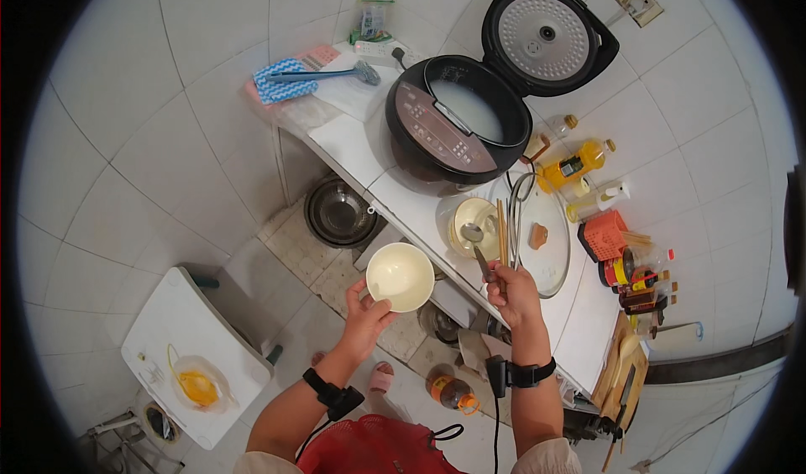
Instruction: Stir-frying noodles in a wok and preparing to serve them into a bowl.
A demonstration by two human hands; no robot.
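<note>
My left hand (367,313) grips the rim of a cream-coloured bowl (400,277), tilted so its inside faces me. My right hand (513,291) holds a metal spoon (480,247) by its handle; the spoon's head is over a second, patterned bowl (463,212) on the counter. Wooden chopsticks (502,228) lie by that bowl, beside a glass lid (554,247) with a brown knob. Behind stands a rice cooker (434,134) with its lid (544,33) raised and whitish, cloudy contents (469,112) inside.
Bottles (582,162) and an orange basket (606,236) line the counter's wall side. A scrub brush (315,75) lies on a blue-and-white cloth at the far left end. Metal basins (340,212) sit below the counter. A white table (208,323) stands at left, and a large bottle (450,391) is on the floor.
</note>
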